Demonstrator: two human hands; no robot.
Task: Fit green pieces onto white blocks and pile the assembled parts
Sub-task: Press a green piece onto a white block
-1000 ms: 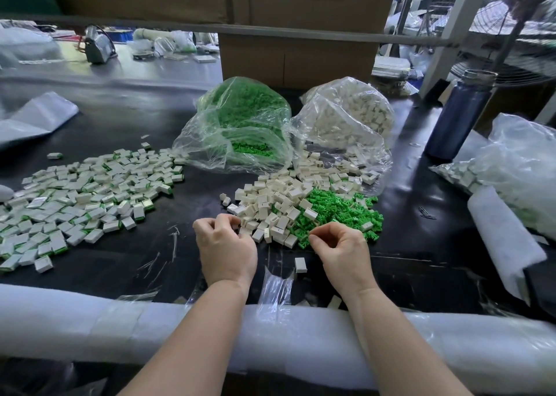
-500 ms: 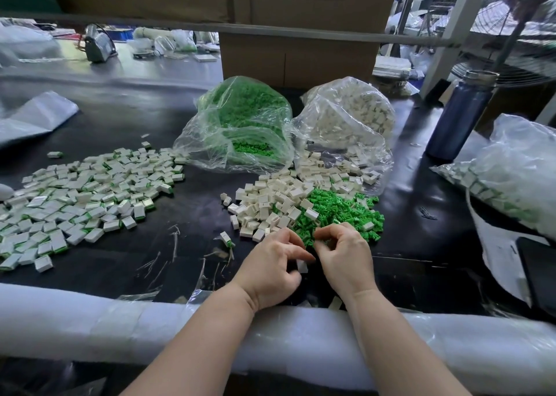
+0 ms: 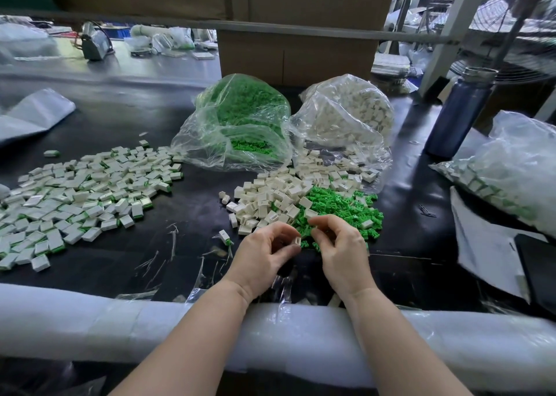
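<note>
left hand (image 3: 264, 257) pinches a white block (image 3: 297, 241); right hand (image 3: 340, 245), fingers curled at its 3 o'clock, seemingly holds a green piece, unclear. align the piece squarely before pressing; assembled pile (image 3: 78, 194) lies at 9 o'clock.

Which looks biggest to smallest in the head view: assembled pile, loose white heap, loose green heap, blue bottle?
1. Assembled pile, the widest spread.
2. Loose white heap and loose green heap: too alike to rank.
3. Blue bottle, though it stands farther back, so unsure.
</note>
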